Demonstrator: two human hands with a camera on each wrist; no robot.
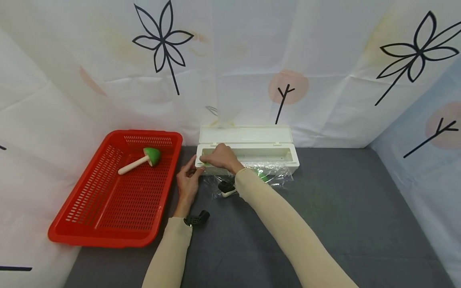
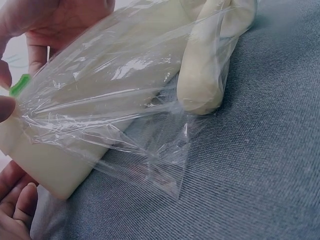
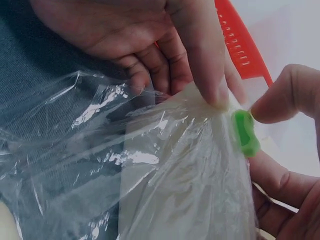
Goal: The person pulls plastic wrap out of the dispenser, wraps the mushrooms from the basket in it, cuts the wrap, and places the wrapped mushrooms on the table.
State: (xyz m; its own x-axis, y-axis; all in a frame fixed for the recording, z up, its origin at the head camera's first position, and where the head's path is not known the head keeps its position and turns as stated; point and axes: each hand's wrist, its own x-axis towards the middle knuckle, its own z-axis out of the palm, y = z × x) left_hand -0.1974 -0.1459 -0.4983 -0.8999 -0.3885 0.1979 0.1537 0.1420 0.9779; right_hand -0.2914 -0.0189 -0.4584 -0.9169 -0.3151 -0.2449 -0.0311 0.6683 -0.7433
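Note:
At the left end of a white cling film dispenser (image 1: pixel 296 161) with its lid raised, my left hand (image 1: pixel 187 183) grips the corner, a digit pressing the film on the edge. My right hand (image 1: pixel 222 157) reaches across and pinches a small green slider (image 3: pixel 245 134) on the box's top edge, near that same end. Clear cling film (image 1: pixel 282 176) hangs crumpled over the box's front and onto the table. A toy mushroom with a green cap and pale stem (image 2: pixel 200 82) lies at the film, seen partly through it; my right forearm hides its middle.
A red plastic basket (image 1: pixel 54 232) stands at the left, holding another green-capped toy mushroom (image 1: pixel 153 156). Dark grey cloth (image 1: pixel 360 216) covers the table. A white patterned curtain (image 1: pixel 245 48) hangs right behind the dispenser.

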